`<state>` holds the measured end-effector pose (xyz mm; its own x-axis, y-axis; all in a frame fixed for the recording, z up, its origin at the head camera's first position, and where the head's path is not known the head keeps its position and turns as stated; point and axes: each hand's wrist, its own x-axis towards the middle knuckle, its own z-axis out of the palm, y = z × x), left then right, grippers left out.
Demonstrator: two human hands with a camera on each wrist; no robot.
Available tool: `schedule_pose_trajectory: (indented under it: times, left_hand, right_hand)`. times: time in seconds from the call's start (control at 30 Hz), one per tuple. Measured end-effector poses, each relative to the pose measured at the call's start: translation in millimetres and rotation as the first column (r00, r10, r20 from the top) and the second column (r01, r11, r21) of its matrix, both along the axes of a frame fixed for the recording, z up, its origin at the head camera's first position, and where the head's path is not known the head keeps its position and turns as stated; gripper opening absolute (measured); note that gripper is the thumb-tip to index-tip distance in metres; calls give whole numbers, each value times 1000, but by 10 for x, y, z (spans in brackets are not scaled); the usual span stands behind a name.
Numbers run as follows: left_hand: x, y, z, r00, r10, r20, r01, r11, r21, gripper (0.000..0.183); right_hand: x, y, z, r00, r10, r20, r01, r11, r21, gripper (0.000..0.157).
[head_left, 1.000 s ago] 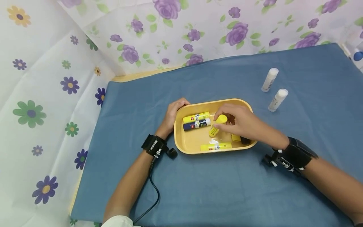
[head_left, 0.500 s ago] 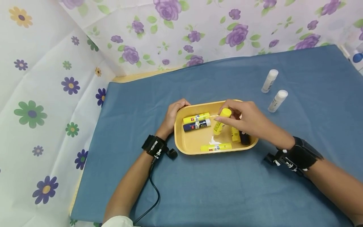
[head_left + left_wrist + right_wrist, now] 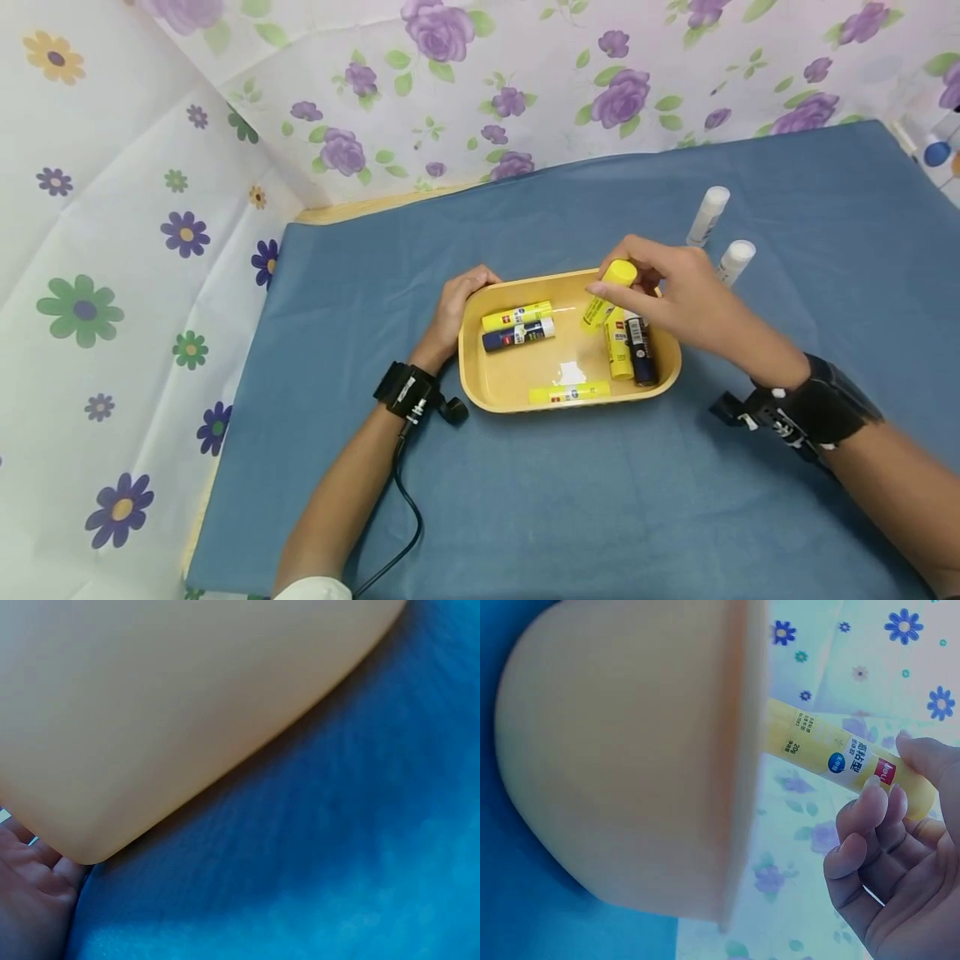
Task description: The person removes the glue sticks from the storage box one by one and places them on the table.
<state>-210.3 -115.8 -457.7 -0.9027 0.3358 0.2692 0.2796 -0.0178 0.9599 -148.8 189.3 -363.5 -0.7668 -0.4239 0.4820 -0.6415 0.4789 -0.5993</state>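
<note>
My right hand (image 3: 682, 287) pinches a yellow glue stick (image 3: 832, 750) by its capped end, thumb on one side and fingers on the other. The stick is tilted over the right part of a yellow plastic bin (image 3: 517, 367), its lower end hidden behind the bin's wall in the right wrist view. At the bin's far left corner, my left hand (image 3: 453, 308) holds the wall from outside, fingers bent round the corner. Inside lie a yellow glue stick (image 3: 517, 317), a dark blue one (image 3: 517, 335), another yellow one (image 3: 570, 392) along the front, and a yellow-and-black pair (image 3: 641, 350) at the right.
Two white glue sticks (image 3: 707, 217) stand on the blue cloth (image 3: 570, 500) behind my right hand, the nearer partly covered by it. Flowered sheets (image 3: 450, 92) hang along the back and left edges. A black cable (image 3: 408, 492) runs from the left wrist camera.
My right hand has lifted the yellow glue stick up and to the right, from mid-bin to near the back right rim. The black stick shows more now. My left hand stays put.
</note>
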Motion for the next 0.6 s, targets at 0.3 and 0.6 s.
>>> schedule_pose_trajectory:
  times: [0.3,0.6]
  left_hand:
    - [1,-11,6,1000,2,1,-2,1000,28,42]
    - [-11,-18,-21,999,-6,42,4,998,65,43]
  right_hand:
    - [-14,136,182,997,-63,-45,62,998,-14,15]
    - [29,307,372,981,-170,-96,172,985,6,18]
